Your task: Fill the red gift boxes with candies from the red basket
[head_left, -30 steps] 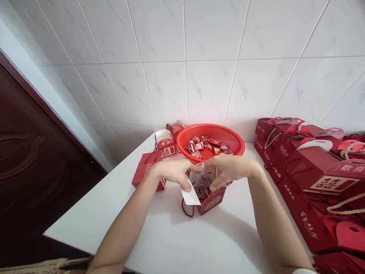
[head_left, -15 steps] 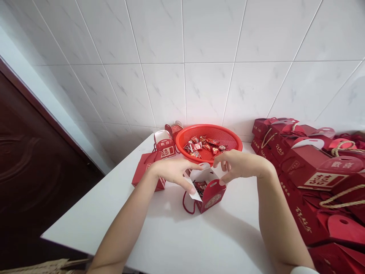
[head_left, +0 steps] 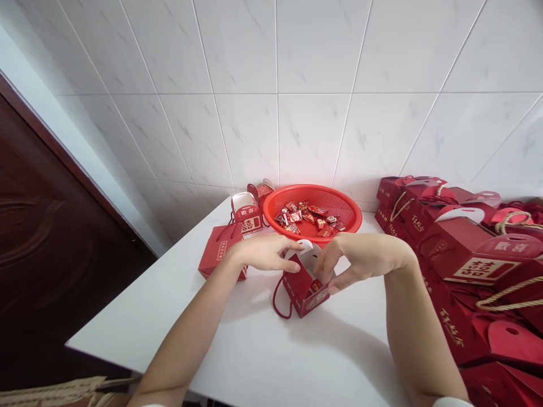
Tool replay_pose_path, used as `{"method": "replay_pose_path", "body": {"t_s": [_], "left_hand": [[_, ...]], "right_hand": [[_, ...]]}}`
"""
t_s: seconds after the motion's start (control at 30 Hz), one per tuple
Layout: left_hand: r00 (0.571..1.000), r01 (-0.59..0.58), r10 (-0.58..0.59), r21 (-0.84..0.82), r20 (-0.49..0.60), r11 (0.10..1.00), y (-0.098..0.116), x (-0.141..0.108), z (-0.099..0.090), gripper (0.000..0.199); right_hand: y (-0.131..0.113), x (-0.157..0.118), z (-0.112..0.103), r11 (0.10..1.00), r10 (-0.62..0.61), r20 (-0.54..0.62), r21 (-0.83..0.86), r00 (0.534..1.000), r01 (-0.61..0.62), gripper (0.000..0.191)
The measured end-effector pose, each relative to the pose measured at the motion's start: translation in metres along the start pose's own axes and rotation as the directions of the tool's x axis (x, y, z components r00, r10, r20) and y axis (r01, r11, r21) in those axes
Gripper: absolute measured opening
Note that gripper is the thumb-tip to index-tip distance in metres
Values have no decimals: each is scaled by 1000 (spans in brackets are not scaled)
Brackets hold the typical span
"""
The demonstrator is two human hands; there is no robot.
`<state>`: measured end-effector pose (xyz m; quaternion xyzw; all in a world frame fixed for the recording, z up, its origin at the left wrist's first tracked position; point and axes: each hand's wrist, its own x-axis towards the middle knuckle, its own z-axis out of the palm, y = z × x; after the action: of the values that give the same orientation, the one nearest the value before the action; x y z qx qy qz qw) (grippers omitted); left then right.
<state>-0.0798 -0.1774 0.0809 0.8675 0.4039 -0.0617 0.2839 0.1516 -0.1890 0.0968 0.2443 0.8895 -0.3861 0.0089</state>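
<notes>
1. Your left hand lies nearly flat, its fingertips on the white top flaps; whether it grips can't be told.
2. Your right hand is half curled, thumb and fingers pinching those flaps, seemingly to bring them together.
3. The red gift box stands between your hands on the tabletop, its rope handle trailing left.
4. Farther off, the red plastic basket holds wrapped sweets within reach; stacked red boxes line the right.

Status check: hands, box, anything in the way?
Left hand fingertips on the white top flap of the red gift box; right hand at its other side. Red basket of wrapped candies just behind, not blocking.
</notes>
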Motion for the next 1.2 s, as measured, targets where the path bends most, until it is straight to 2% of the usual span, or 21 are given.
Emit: {"method": "replay_pose_path", "body": {"t_s": [0.1, 0.23, 0.3, 0.37, 0.5, 0.63, 0.7, 0.77, 0.83, 0.9, 1.03, 1.13, 1.2], "left_hand": [[999, 8, -8, 8, -32, 1000, 3, 3, 10, 61], [986, 162, -158, 64, -53, 985, 7, 5, 19, 82], [979, 193, -187, 75, -81, 978, 10, 6, 20, 88], [984, 156, -150, 63, -92, 986, 10, 7, 19, 79], [999, 20, -19, 13, -34, 1000, 8, 9, 17, 36], [999, -12, 11, 29, 45, 1000, 5, 10, 17, 21], [999, 8, -9, 39, 30, 999, 7, 9, 16, 29], [998, 55, -56, 37, 19, 998, 10, 6, 15, 45], [994, 102, -103, 33, 30, 994, 15, 4, 15, 54], [992, 119, -120, 34, 37, 992, 18, 2, 15, 55], [996, 89, -90, 32, 22, 995, 17, 4, 18, 38], [998, 51, -54, 104, 29, 993, 13, 9, 22, 18], [998, 54, -59, 141, 29, 989, 13, 11, 24, 18]], "right_hand": [[0, 2, 2, 999, -43, 62, -7, 997, 43, 30], [4, 12, 4, 995, -91, 152, 44, 984, 85, 39], [8, 21, 5, 991, -107, 218, 98, 970, 87, 43], [14, 30, 5, 989, -111, 261, 127, 959, 80, 46], [23, 38, 2, 988, -120, 265, 121, 957, 90, 44], [24, 26, -6, 990, -73, 171, 136, 983, 50, 46], [25, 16, -9, 989, -12, 68, 146, 998, 2, 49], [26, 9, -11, 988, 65, -15, 143, 998, -62, 49], [30, 5, -10, 982, 155, -61, 117, 986, -148, 46], [34, 3, -8, 972, 231, -82, 68, 970, -226, 39], [41, 3, 1, 946, 319, -102, -26, 942, -323, 23], [46, 7, 10, 917, 383, -145, -61, 913, -394, 28], [51, 13, 16, 898, 416, -177, -74, 892, -433, 32]]}}
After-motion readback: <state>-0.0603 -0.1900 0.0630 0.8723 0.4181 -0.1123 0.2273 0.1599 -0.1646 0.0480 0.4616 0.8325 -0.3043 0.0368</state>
